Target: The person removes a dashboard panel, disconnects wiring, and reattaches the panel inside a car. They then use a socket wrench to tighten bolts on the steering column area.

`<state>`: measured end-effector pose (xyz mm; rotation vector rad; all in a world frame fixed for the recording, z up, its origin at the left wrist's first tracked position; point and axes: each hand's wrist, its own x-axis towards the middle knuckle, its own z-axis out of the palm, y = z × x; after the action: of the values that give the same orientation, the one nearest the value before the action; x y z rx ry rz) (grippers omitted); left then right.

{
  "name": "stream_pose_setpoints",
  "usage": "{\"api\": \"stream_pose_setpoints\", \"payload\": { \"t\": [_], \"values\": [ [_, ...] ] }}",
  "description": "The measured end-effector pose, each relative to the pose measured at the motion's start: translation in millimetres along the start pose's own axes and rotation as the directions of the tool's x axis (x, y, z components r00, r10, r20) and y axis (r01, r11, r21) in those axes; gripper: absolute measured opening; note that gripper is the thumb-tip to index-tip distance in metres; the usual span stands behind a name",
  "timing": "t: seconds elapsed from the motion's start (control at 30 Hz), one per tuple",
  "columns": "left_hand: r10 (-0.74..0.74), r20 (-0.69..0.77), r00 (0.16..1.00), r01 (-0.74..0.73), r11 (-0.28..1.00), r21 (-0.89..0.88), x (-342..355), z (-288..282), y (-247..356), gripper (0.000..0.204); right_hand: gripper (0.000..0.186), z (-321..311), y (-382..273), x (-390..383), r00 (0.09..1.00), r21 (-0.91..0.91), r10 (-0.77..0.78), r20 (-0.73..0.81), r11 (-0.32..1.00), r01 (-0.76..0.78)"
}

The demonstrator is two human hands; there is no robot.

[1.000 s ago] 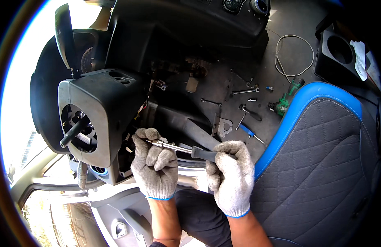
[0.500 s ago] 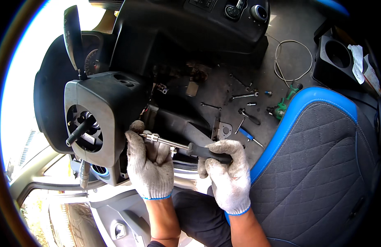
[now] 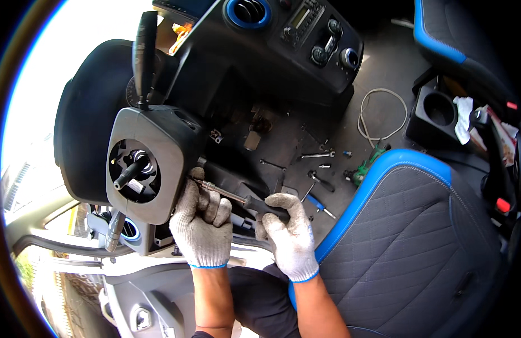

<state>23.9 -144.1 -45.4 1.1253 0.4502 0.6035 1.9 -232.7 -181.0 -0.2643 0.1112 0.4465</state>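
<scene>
Both my hands wear off-white knitted gloves with blue cuffs. A screwdriver (image 3: 231, 195) with a dark handle and a metal shaft lies between them, nearly level. My right hand (image 3: 293, 239) has its fingers and thumb curled round the handle. At the tip end, my left hand (image 3: 203, 236) is closed, its thumb and forefinger close to the side of the steering column cover (image 3: 173, 138). Whatever the tip meets is hidden by the glove. A bare steering shaft (image 3: 131, 173) sticks out of the cover's round opening, with no wheel on it.
Wrenches (image 3: 318, 155), a blue-handled tool (image 3: 321, 206) and a green power tool (image 3: 359, 173) lie on the dark floor. Nearby is a looped cable (image 3: 361, 118). A blue-trimmed seat (image 3: 395, 236) stands at my right, the dashboard (image 3: 215, 62) ahead and the door (image 3: 159, 304) at lower left.
The view has shifted, bringing in more of the dashboard and a second seat. My left fingers are more curled, and both hands sit closer to the column cover with the screwdriver.
</scene>
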Motion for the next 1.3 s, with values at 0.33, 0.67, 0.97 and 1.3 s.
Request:
{"api": "stream_pose_setpoints", "payload": {
  "t": [0.33, 0.67, 0.97, 1.3],
  "values": [
    [-0.051, 0.103, 0.993, 0.055, 0.998, -0.041, 2.5, -8.8, 8.0, 0.019, 0.03, 7.9, 7.8, 5.3, 0.994, 0.167, 0.108, 0.035, 0.979, -0.112],
    [-0.117, -0.02, 0.993, 0.117, 0.993, -0.011, -1.4, -16.5, 10.0, 0.004, 0.063, 8.8, -28.2, 30.9, 0.866, -0.257, 0.499, 0.035, 0.842, -0.475],
    [-0.012, 0.015, 1.0, 0.009, 0.988, 0.153, 3.0, -25.0, -13.2, 0.027, 0.045, -6.0, -7.0, 20.2, 0.96, -0.058, 0.223, 0.169, 0.975, -0.217],
    [0.332, 0.274, 0.903, -0.429, 0.75, 0.504, 16.7, -54.1, -40.8, 0.011, 0.039, 5.5, 13.8, 31.7, 0.979, -0.051, 0.177, 0.099, 0.984, -0.173]
  ]
}}
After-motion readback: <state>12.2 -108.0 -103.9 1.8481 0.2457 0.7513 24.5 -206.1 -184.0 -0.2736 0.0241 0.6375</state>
